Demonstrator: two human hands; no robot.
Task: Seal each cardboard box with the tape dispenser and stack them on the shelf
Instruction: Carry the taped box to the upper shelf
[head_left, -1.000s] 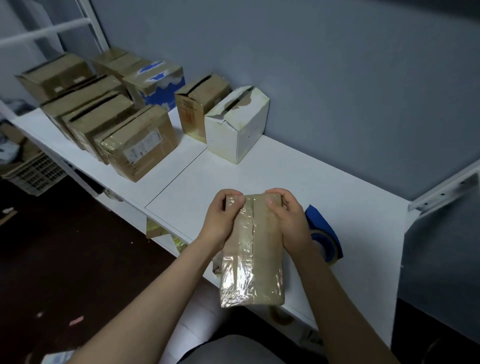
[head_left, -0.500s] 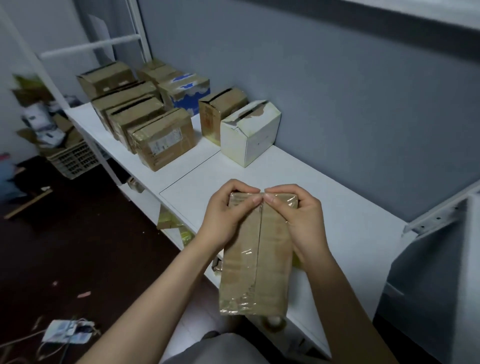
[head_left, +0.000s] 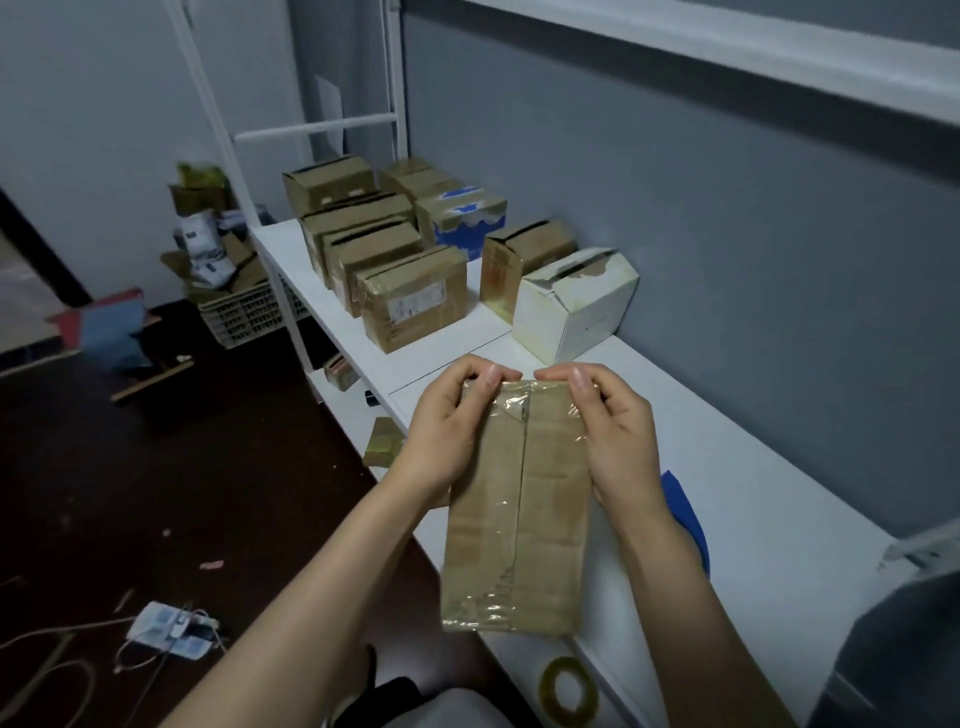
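Two hands (head_left: 530, 436), taped cardboard box (head_left: 519, 519) gripped between them

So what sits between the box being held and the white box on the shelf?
Nothing: in the head view only bare white shelf separates the held box from the white box.

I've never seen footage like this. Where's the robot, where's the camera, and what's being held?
There is no robot: a person wears the camera on the head, so this single view looks down at their own arms. The left hand and right hand grip the far end of a cardboard box with clear tape on it, held over a white shelf. On it stand several brown boxes and a white box; a blue tape dispenser peeks out behind the right forearm.
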